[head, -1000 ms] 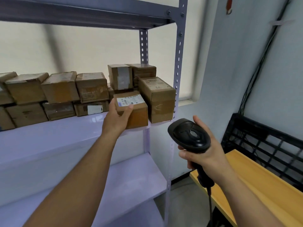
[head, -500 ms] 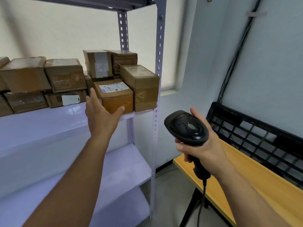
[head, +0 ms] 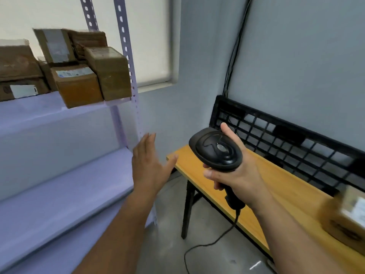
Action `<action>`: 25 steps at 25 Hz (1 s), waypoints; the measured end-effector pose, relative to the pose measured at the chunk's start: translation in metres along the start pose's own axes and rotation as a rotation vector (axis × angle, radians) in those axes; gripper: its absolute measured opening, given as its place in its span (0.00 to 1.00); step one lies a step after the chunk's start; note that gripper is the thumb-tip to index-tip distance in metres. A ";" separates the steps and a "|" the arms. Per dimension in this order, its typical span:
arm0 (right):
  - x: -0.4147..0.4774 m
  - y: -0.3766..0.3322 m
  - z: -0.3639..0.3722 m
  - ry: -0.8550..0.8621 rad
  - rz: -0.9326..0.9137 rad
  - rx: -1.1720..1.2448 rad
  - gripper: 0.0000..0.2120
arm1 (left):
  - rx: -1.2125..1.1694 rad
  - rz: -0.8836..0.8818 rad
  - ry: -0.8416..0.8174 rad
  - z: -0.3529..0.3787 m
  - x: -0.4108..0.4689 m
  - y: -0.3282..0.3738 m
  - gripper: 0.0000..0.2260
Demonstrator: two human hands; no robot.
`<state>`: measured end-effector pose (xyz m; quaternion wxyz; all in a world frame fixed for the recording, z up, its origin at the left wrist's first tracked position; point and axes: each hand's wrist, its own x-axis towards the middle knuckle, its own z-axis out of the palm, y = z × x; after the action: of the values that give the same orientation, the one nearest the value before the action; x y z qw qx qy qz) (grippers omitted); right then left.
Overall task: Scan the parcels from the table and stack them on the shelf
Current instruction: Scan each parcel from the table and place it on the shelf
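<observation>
- Grey wall behind; shelf left, table right.
- Leaves labelled parcel at shelf's front edge.
- Pulls left hand back open, empty; grips scanner in right hand.
- Next, likely: blurred parcel, table's right end.

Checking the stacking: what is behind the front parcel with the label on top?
Behind the labelled parcel a taped box stands upright, raised on something the parcel mostly hides. A darker box sits beside it. Anything further back is covered.
</observation>
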<state>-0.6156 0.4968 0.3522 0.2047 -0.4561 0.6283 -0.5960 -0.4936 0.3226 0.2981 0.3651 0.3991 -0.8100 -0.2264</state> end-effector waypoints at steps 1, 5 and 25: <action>-0.017 0.003 -0.017 0.018 -0.002 -0.016 0.50 | -0.007 0.014 -0.027 0.012 -0.017 0.017 0.37; -0.085 0.005 -0.080 0.086 0.039 0.004 0.49 | -0.042 0.060 -0.147 0.057 -0.077 0.076 0.37; -0.326 0.019 -0.317 0.729 0.235 -0.115 0.50 | -0.287 0.427 -0.723 0.239 -0.268 0.331 0.33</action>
<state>-0.7129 0.9392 0.3061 0.0091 -0.1501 0.7402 -0.6554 -0.7266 0.7501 0.2550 0.1486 0.0631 -0.9103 -0.3811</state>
